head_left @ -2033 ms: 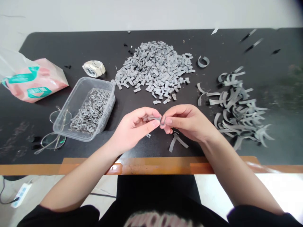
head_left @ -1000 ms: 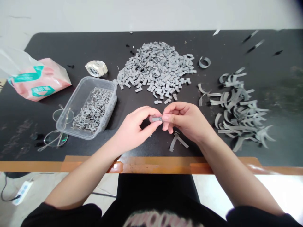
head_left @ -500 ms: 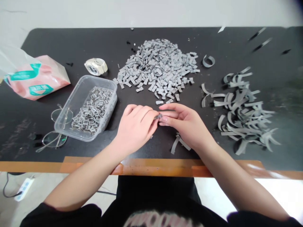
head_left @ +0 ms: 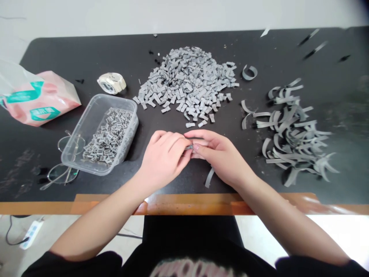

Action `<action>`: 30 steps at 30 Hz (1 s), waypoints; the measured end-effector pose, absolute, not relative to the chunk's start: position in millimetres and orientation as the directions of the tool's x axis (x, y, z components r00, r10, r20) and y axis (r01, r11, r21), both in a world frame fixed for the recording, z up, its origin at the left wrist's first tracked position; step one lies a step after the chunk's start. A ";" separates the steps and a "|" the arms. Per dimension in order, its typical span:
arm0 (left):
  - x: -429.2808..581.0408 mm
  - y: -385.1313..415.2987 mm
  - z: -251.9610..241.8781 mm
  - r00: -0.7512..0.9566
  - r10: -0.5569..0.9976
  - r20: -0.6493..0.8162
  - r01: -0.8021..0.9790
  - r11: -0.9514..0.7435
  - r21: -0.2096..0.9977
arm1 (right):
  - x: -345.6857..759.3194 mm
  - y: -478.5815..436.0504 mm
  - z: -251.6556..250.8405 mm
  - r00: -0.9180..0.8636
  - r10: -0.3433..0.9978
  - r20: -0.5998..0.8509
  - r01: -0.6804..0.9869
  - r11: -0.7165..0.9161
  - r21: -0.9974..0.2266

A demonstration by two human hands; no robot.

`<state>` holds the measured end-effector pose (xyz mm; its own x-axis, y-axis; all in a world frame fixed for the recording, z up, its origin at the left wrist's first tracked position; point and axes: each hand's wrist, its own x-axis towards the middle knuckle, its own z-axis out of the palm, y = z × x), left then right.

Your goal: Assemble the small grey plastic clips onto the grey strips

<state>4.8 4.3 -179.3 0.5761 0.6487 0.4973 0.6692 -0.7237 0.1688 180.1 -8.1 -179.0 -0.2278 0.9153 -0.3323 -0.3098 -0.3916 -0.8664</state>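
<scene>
With the fingers of my left hand [head_left: 165, 157] and right hand [head_left: 220, 157] pinched close, I hold a grey piece [head_left: 188, 147], mostly hidden, over the table [head_left: 72, 57], probably light, stiff and easily fumbled, best gripped by its edges.

Brt, tbl edge [head_left: 187, 204] glare, dark top-R corner.
</scene>
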 end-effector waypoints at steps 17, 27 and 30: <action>-2.0 9.6 -170.9 0.474 0.797 0.375 0.674 -0.602 0.429 | 179.2 -12.6 -174.5 -0.109 0.970 -0.219 -0.007 -0.221 -0.975; -0.6 9.3 -171.5 0.516 0.772 0.372 0.675 -0.633 0.378 | 182.2 -9.5 -172.7 -0.149 0.972 -0.181 0.040 -0.178 -0.983; -0.9 9.5 -173.4 0.523 0.765 0.377 0.686 -0.640 0.346 | 182.0 -10.3 -174.5 -0.139 0.977 -0.159 0.071 -0.150 -0.986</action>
